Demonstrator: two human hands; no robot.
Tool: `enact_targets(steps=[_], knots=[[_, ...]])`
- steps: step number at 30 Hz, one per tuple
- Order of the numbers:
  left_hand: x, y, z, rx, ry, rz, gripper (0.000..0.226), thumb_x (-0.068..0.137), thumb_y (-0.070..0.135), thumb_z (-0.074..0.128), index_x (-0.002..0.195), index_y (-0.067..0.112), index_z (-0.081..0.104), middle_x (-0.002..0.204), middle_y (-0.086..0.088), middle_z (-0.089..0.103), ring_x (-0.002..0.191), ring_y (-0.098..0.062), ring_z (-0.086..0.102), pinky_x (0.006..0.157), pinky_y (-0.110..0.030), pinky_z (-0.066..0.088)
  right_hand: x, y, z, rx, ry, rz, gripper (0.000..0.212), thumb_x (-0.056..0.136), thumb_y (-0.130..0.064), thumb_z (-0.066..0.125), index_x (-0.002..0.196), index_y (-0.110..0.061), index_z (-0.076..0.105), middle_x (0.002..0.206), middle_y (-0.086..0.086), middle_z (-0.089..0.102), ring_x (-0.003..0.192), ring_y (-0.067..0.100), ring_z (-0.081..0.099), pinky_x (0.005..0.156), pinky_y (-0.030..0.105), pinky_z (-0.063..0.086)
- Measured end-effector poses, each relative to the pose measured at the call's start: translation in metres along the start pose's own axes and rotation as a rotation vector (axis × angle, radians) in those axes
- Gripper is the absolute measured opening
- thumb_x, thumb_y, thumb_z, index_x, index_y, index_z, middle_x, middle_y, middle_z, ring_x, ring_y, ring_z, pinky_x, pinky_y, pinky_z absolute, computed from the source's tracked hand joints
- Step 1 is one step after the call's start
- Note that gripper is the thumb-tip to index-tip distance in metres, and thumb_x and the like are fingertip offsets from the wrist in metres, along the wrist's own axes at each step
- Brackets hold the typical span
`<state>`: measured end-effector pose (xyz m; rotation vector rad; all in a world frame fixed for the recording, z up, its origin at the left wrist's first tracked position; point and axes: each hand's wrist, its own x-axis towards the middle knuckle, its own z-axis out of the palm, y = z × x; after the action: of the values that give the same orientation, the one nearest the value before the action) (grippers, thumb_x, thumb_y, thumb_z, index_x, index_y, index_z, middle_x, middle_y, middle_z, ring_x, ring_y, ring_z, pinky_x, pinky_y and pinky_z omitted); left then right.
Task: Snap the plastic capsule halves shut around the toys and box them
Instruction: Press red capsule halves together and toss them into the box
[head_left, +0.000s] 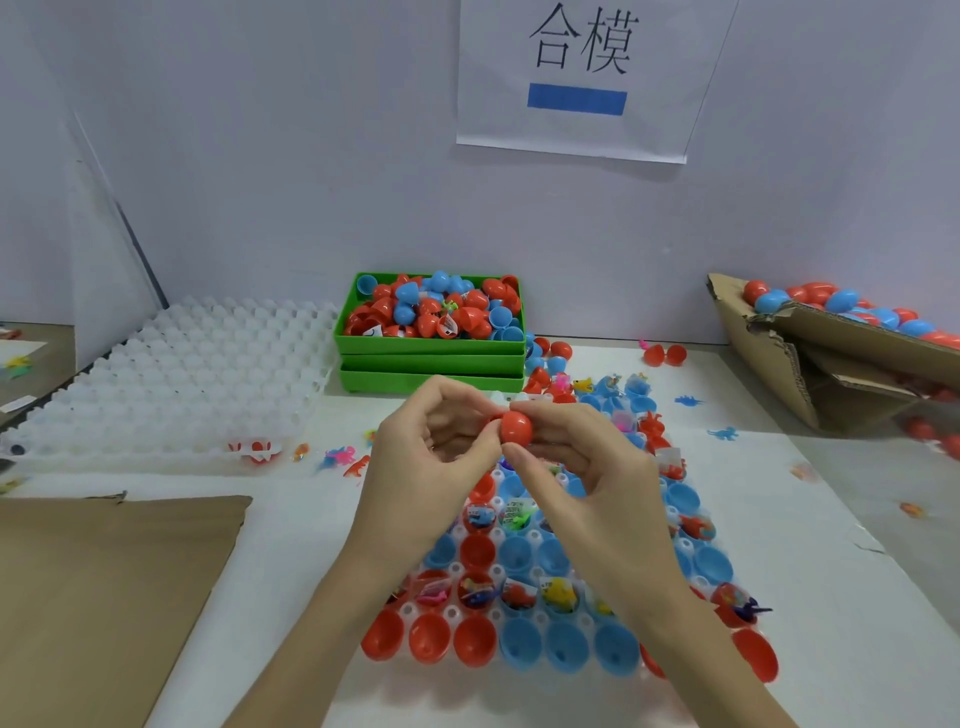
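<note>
Brown cardboard (104, 597) lies flat at the near left, and behind it a stack of white moulded trays (182, 374) runs toward the far wall. In the middle far stands a green bin (431, 358) heaped with red and blue capsule halves. In front of it, above the table, the left hand (431, 441) and the right hand (582, 452) meet on a red capsule (515, 427): glossy, rounded, egg-like, pinched between curled fingertips from both sides. Whether its halves are fully snapped together I cannot tell. Below the hands a white tray (524, 535) holds rows of open red and blue halves, some with small toys inside. At the far right a cardboard box (841, 358) leans, holding closed red and blue capsules.
</note>
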<state>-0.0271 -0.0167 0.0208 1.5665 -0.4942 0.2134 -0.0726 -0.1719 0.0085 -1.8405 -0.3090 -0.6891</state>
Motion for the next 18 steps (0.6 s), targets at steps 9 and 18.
enact_targets(steps=[9,18], knots=[[0.0002,0.0058,-0.007,-0.096,-0.116,0.003,0.016,0.096,0.016,0.072,0.111,0.015,0.078,0.106,0.001,0.08,0.106,-0.016,0.075,0.091,-0.023,0.058,0.0033,-0.0025,-0.0065,-0.011,0.051,-0.026,0.03,0.09,-0.018,0.077,0.12,-0.016,0.071,0.109,-0.007,0.072,0.101,0.011,0.073,0.087,0.021,0.058],[-0.0005,0.0064,-0.0025,-0.144,-0.049,0.004,0.028,0.086,0.015,0.08,0.113,0.014,0.077,0.107,0.006,0.081,0.105,-0.011,0.076,0.09,-0.018,0.057,0.0057,-0.0048,-0.0095,-0.233,0.05,-0.187,0.035,0.091,-0.016,0.078,0.125,-0.017,0.069,0.114,-0.008,0.067,0.102,0.007,0.068,0.089,0.015,0.055]])
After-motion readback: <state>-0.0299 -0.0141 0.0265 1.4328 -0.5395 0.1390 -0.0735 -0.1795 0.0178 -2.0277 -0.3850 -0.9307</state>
